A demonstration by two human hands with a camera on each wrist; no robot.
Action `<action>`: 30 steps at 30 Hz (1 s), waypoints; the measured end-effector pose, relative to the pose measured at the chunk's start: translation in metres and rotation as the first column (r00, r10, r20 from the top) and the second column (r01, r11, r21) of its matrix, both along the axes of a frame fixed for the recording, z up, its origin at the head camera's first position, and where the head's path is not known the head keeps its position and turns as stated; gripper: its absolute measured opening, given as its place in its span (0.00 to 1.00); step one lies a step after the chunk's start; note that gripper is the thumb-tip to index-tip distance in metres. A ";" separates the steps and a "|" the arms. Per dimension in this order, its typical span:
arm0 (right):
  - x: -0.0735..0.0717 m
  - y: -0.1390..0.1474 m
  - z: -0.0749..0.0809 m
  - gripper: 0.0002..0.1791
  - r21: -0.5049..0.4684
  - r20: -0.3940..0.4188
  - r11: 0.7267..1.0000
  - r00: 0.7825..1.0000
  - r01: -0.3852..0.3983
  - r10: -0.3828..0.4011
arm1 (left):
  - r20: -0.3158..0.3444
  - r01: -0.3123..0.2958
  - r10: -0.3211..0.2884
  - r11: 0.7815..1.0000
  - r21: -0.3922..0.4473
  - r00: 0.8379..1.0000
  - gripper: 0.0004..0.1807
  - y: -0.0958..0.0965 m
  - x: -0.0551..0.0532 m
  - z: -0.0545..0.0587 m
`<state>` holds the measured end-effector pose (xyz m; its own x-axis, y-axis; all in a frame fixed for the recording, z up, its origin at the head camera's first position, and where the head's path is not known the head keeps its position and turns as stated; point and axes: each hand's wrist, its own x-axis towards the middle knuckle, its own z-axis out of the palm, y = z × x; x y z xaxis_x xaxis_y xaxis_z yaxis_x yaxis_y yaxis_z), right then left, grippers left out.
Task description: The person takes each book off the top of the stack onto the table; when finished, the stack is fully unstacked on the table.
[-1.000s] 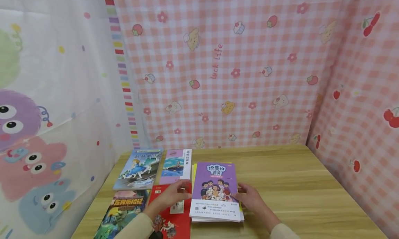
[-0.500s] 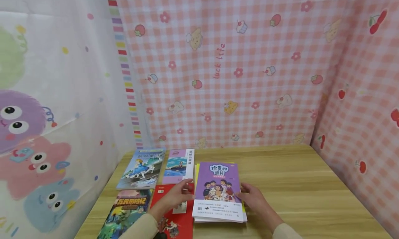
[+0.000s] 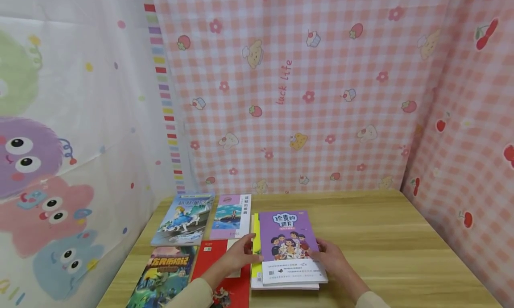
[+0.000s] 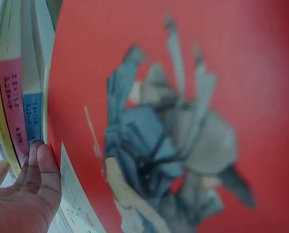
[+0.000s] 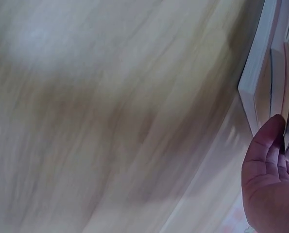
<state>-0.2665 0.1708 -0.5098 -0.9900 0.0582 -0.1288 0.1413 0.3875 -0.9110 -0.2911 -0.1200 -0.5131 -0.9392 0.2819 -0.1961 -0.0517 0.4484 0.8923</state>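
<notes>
A purple picture book (image 3: 287, 236) tops a small stack, turned slightly and shifted right of the yellow book (image 3: 256, 245) below. At the right edge, my right hand (image 3: 331, 256) grips the purple book, thumb over its cover. My left hand (image 3: 238, 254) rests against the stack's left side, thumb by the purple book's edge. In the left wrist view, its fingertips touch the lower spines, near a blue spine (image 4: 32, 114) and a pink spine (image 4: 14, 107). The right wrist view shows the right fingers at the books' page edges (image 5: 258, 82).
Left of the stack lie a red book (image 3: 213, 254), partly under my left arm, and a green adventure book (image 3: 164, 272). Behind them are a light blue book (image 3: 182, 221) and a pink-and-white book (image 3: 229, 218). The wooden table (image 3: 369, 236) extends right, with patterned cloth (image 3: 305, 134) behind.
The purple book has slid right and turned slightly, exposing more of the yellow book at its left. My right hand has moved right with it; the left hand has shifted slightly right.
</notes>
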 end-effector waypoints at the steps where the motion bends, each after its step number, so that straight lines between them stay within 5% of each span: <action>1: 0.000 0.002 0.000 0.32 -0.006 0.007 1.000 1.000 0.004 -0.004 | -0.004 0.002 -0.002 1.000 -0.006 1.000 0.45 0.001 0.001 0.000; 8: 0.000 0.005 0.003 0.30 -0.065 0.050 0.998 0.999 0.023 -0.019 | 0.008 0.049 -0.049 0.998 -0.025 0.999 0.50 -0.002 0.008 0.001; 15: -0.002 0.008 0.013 0.29 0.000 0.034 1.000 0.999 0.015 -0.015 | -0.003 0.078 -0.078 0.997 -0.026 0.997 0.52 -0.003 0.014 0.001; 30: -0.013 0.031 0.019 0.29 -0.168 -0.036 0.984 0.997 0.065 -0.072 | 0.013 0.052 -0.051 0.998 -0.036 0.999 0.52 -0.002 0.014 -0.005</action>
<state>-0.2793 0.2015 -0.4911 -0.9890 0.1076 -0.1014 0.1232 0.2206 -0.9675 -0.2774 -0.1220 -0.5184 -0.9211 0.3225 -0.2179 -0.0381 0.4824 0.8751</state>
